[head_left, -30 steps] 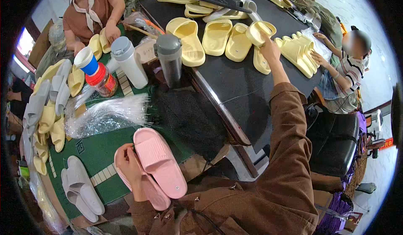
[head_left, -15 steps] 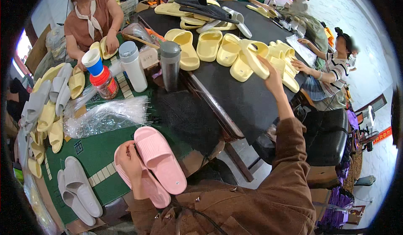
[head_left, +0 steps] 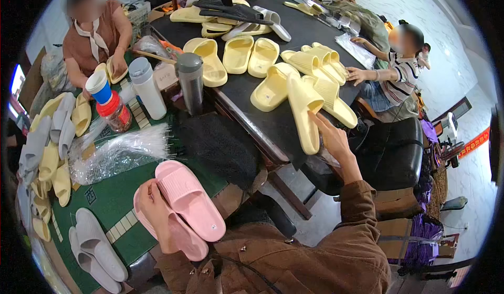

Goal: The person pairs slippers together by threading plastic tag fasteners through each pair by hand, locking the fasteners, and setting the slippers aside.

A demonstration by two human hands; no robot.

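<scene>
A pair of pink slippers [head_left: 197, 204] lies on the green-covered table close to my body. My left hand [head_left: 156, 210] has its fingers curled round the left slipper of that pair. Out to the right, my right hand [head_left: 336, 146] grips the side of a yellow slipper [head_left: 303, 123], which is tilted with its toe end toward me at the black table's edge. Beside it, several more yellow slippers [head_left: 273, 86] rest on the black tabletop. A grey pair [head_left: 100, 244] sits left of the pink ones.
A tumbler [head_left: 190, 84], a white bottle [head_left: 149, 91], a red-lidded jar [head_left: 114, 114] and clear plastic strips [head_left: 123, 155] stand or lie left of centre. Slippers pile up at the left edge. A black chair [head_left: 391, 152] is at right. Co-workers sit across and to the right.
My right hand has drawn the yellow slipper toward me, down from above the other slippers. The view has shifted slightly. My left hand stays on the pink slipper.
</scene>
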